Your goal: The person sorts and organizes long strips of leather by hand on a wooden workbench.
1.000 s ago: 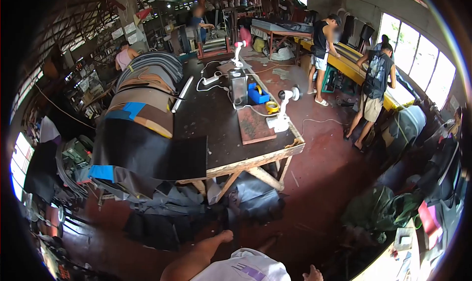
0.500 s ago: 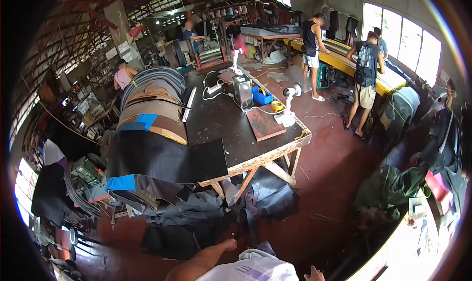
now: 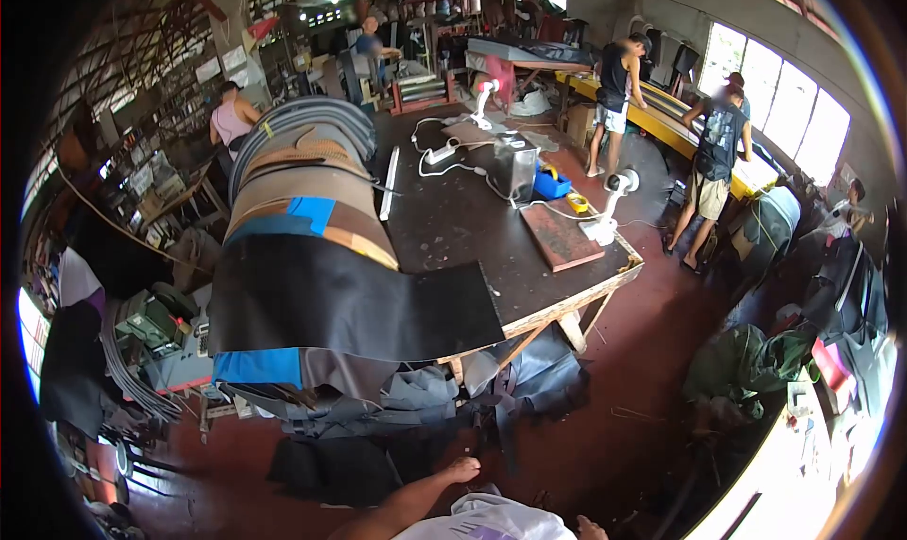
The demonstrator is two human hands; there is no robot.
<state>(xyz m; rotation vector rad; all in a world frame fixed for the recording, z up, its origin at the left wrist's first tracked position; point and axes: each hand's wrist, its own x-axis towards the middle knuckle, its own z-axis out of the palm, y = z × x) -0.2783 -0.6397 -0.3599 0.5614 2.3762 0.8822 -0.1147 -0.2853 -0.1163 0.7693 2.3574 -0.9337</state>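
Observation:
My left hand [image 3: 463, 469] is at the bottom centre in front of my body, its fingers curled; whether it holds anything is too small to make out. At the bottom edge my right hand [image 3: 591, 529] shows only in part, right of my white shirt [image 3: 510, 516]. Nearest ahead of them, a large black sheet [image 3: 350, 299] drapes over a stack of rolled material and the table's front corner. Below it hang a blue sheet [image 3: 257, 367] and grey pieces.
The dark table [image 3: 444, 247] bears a red-brown board [image 3: 561, 237], a blue bin [image 3: 551, 183], a metal box and two white lamps. Dark scraps [image 3: 331, 469] lie on the red floor. Several people stand farther off. A bright bench [image 3: 765, 474] is at lower right.
The table and draped black sheet appear nearer and larger as the view shifts. My left hand sits slightly farther right in view, and less of my right hand shows.

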